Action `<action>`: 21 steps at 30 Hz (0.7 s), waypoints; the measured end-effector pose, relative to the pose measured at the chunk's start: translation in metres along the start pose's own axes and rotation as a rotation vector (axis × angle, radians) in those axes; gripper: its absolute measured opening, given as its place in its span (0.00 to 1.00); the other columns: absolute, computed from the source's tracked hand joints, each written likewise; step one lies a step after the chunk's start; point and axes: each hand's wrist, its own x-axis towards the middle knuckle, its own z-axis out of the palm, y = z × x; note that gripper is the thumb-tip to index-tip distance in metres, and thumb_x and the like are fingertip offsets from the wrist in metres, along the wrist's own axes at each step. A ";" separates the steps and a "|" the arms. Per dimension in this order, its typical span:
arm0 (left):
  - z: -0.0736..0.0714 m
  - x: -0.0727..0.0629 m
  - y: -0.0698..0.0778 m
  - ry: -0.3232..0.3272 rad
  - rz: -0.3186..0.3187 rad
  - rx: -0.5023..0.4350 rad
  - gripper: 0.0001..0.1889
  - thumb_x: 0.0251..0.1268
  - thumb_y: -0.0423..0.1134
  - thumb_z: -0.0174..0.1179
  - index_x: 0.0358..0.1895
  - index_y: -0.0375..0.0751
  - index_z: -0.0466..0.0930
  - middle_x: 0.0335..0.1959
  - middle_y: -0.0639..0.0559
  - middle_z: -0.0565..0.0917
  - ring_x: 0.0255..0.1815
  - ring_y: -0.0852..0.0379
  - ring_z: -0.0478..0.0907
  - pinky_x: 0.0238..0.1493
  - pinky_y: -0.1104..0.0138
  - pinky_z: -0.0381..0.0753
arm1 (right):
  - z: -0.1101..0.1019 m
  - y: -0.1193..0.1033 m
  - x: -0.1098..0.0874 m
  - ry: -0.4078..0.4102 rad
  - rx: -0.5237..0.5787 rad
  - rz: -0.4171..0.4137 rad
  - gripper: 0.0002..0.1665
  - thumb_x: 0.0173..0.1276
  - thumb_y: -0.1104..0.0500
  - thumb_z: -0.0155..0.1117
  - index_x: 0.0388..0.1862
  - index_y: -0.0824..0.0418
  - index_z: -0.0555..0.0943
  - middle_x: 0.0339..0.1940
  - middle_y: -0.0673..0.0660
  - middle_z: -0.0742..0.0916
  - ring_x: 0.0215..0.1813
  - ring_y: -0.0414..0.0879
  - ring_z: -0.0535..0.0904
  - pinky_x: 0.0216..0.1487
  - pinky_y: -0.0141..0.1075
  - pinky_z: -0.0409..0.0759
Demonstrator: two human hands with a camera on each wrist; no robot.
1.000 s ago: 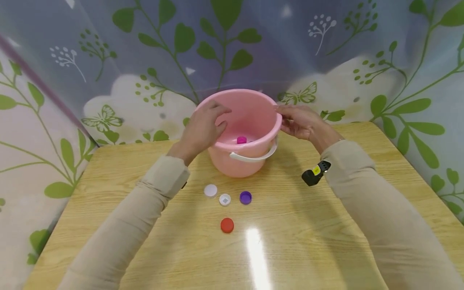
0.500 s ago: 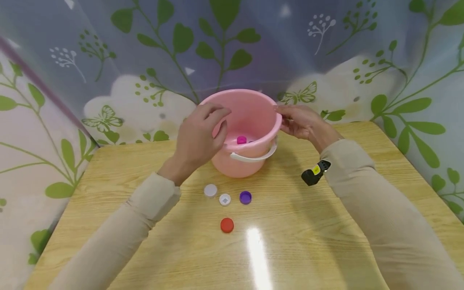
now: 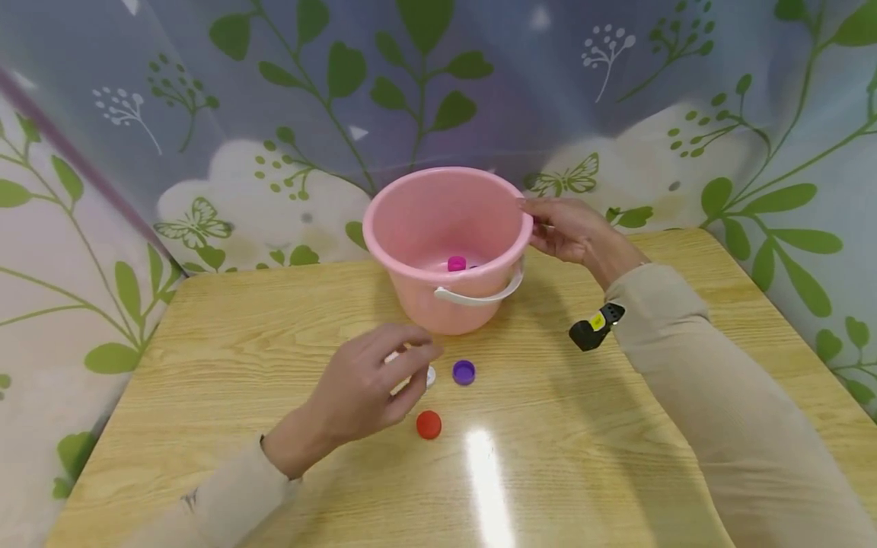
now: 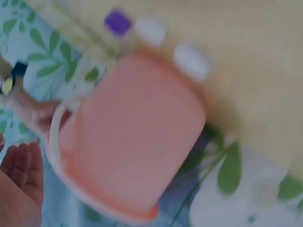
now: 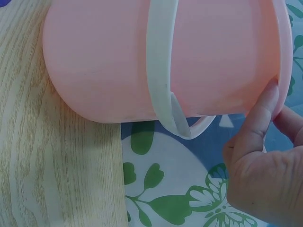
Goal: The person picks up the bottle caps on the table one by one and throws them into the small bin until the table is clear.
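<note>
Between the bucket (image 3: 432, 310) and the surface's near edge (image 3: 548, 495), the purple cap (image 3: 464, 373) lies right of the nearer left hand (image 3: 365, 383), fingers loose and empty, while the right hand (image 3: 570, 232) pinches the rim (image 5: 285, 52).

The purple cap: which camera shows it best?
The head view: the purple cap lies there whole and clear, hollow side up. The left wrist view shows it only as a purple blur; the right wrist view has just a purple sliver in its upper left corner, probably the same cap.

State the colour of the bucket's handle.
White: the handle shows best in the right wrist view.
</note>
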 end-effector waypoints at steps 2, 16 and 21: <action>0.008 -0.014 0.004 -0.065 -0.018 -0.014 0.09 0.61 0.34 0.55 0.42 0.39 0.83 0.40 0.50 0.80 0.37 0.56 0.78 0.33 0.70 0.80 | 0.000 0.000 0.000 -0.002 0.005 -0.004 0.15 0.68 0.56 0.63 0.49 0.62 0.76 0.33 0.54 0.79 0.27 0.39 0.78 0.30 0.27 0.82; 0.046 -0.069 0.020 -0.527 -0.223 -0.015 0.10 0.65 0.43 0.60 0.46 0.47 0.83 0.47 0.54 0.78 0.45 0.59 0.74 0.44 0.68 0.79 | 0.000 0.001 -0.002 -0.004 0.022 -0.006 0.17 0.68 0.56 0.63 0.52 0.62 0.76 0.37 0.54 0.77 0.29 0.39 0.77 0.32 0.27 0.82; 0.050 -0.075 0.023 -0.540 -0.234 0.017 0.09 0.67 0.42 0.60 0.47 0.47 0.83 0.45 0.56 0.78 0.44 0.59 0.74 0.43 0.68 0.78 | 0.000 0.001 -0.002 -0.006 0.014 0.000 0.17 0.68 0.56 0.63 0.52 0.61 0.76 0.37 0.54 0.77 0.29 0.40 0.78 0.32 0.28 0.82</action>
